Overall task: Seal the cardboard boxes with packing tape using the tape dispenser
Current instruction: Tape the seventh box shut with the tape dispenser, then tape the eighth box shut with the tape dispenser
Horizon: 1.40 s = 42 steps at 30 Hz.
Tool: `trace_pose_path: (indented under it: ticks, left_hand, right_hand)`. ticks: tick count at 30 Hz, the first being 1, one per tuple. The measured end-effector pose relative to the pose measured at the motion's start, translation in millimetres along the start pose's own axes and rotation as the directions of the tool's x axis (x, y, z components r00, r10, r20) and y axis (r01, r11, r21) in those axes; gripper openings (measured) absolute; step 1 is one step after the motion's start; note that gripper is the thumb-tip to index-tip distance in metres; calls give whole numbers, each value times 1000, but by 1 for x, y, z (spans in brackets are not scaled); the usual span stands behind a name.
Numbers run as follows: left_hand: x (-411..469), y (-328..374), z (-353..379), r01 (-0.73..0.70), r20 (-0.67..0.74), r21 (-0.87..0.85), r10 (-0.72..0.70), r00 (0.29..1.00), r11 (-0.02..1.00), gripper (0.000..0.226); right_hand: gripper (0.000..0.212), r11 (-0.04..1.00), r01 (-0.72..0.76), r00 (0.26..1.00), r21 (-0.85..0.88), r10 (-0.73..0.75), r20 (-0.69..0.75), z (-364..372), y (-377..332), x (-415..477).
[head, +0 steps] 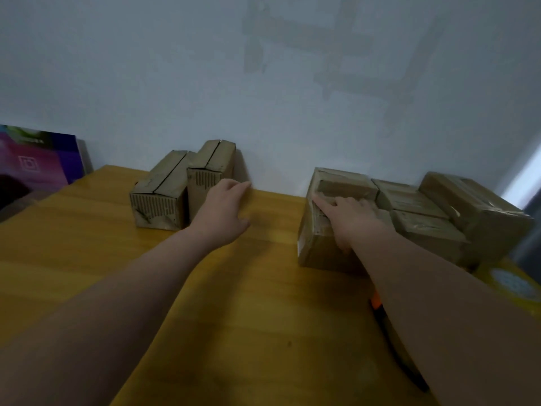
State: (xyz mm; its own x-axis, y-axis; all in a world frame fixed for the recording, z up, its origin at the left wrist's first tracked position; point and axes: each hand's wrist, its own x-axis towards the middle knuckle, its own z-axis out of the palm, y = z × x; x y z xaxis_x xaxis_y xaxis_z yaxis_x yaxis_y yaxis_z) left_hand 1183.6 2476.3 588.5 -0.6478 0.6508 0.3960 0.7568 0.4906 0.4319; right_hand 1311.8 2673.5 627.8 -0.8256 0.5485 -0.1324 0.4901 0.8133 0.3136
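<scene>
At 5 o'clock, what looked like the tape dispenser lay mostly hidden under the right forearm, so a careless pull back would likely knock it along the bench. The right hand rested on a box at 1 o'clock, fingers flat and unclamped; dragged this way, it could slip. The left hand hovered, fingers straight, holding nothing. At 11 o'clock the two untaped boxes showed dark seams; their contents were hidden.
</scene>
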Motion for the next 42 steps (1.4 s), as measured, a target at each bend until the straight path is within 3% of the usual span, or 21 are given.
trace_pose_path:
  ticks: [6, 11, 16, 21, 31, 38, 42]
  left_hand:
    - [22, -29, -3, 94, -230, 235, -39, 972, 968, 70]
    - [46, -54, -2, 250, -234, 280, -187, 954, 927, 80]
    - [59, -62, 6, 346, -140, 99, -331, 933, 933, 76]
    - [66, -51, 11, 399, -185, 21, -388, 903, 917, 58]
    - [43, -15, 16, 403, -202, -39, -402, 893, 914, 52]
    - [-3, -2, -3, 347, -160, -235, -388, 908, 908, 51]
    - [-27, 11, -17, 335, -130, -344, -398, 908, 877, 51]
  right_hand:
    - [101, 988, -153, 987, -13, 154, 45, 3, -17, 19]
    - [94, 982, -190, 980, -10, 190, 61, 0, -19, 33]
    - [93, 984, -177, 983, -8, 177, 55, 4, -17, 36]
    - [93, 985, -173, 984, 1, 173, 39, 6, -18, 38]
    - [82, 980, -179, 983, 82, 181, -17, 14, -18, 34]
    - [84, 939, -231, 966, 254, 252, -53, 26, -8, 8]
    - [90, 929, -130, 974, 346, 185, -131, 37, 1, -15]
